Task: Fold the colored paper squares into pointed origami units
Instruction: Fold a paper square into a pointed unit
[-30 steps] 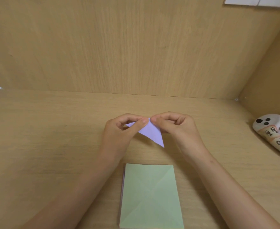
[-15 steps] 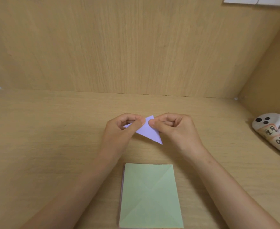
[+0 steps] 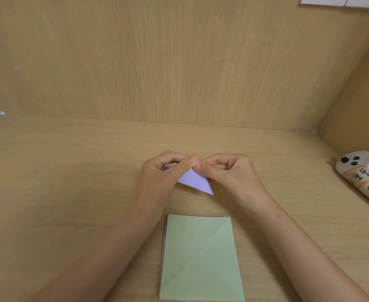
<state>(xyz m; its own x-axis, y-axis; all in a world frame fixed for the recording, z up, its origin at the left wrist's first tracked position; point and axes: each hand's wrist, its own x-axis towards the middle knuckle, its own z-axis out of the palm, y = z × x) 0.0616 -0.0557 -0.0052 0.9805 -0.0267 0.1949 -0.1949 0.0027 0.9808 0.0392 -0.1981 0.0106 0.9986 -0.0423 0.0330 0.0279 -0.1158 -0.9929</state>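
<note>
Your lilac paper (image 3: 195, 182) is folded into a flat triangle, with its sharp tip pointing down and right toward the near edge of the desk (image 3: 70, 192). You pinch its upper part between your left hand (image 3: 159, 177) and your right hand (image 3: 229, 173), over the middle of the desk. A small corner shows left of your left thumb. Whether the paper touches the wood is unclear. The stack of squares (image 3: 201, 258) lies flat at the near edge. Its pale green top sheet is creased along both diagonals, and lilac edges show on its left side.
</note>
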